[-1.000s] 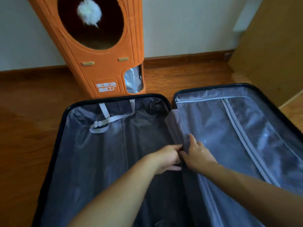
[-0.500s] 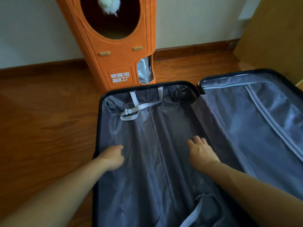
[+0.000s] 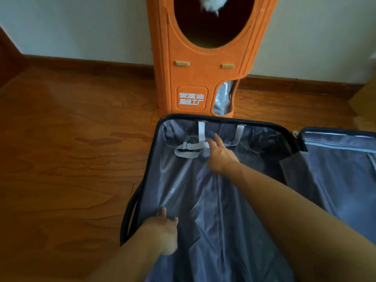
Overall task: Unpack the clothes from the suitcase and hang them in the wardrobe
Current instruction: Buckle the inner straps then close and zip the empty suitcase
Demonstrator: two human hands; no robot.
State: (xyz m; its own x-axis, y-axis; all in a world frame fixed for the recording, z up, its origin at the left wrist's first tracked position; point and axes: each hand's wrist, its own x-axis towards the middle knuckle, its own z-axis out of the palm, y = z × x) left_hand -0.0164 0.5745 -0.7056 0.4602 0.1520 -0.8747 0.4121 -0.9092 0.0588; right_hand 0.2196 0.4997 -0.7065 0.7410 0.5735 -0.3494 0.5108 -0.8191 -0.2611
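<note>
Reaching farther, open right hand (image 3: 220,154) touches pale strap (image 3: 190,148); grey-lined suitcase (image 3: 203,200) lies open.

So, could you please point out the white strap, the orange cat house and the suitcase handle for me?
white strap (image 3: 188,147): head view, on the band beside the buckle.
orange cat house (image 3: 203,76): head view, on the front panel below the oval opening.
suitcase handle (image 3: 130,210): head view, on the black loop at the suitcase's left side.

I see a reddish wood floor (image 3: 67,151) w/ soft glare patches; pale wall (image 3: 81,27) at 12 o'clock, brown skirting board (image 3: 89,63) along its base; orange cat tower (image 3: 201,64) upright against the wall, white pompom (image 3: 211,4) hanging in its oval opening; light-wood furniture edge (image 3: 366,94) at 3 o'clock.
</note>
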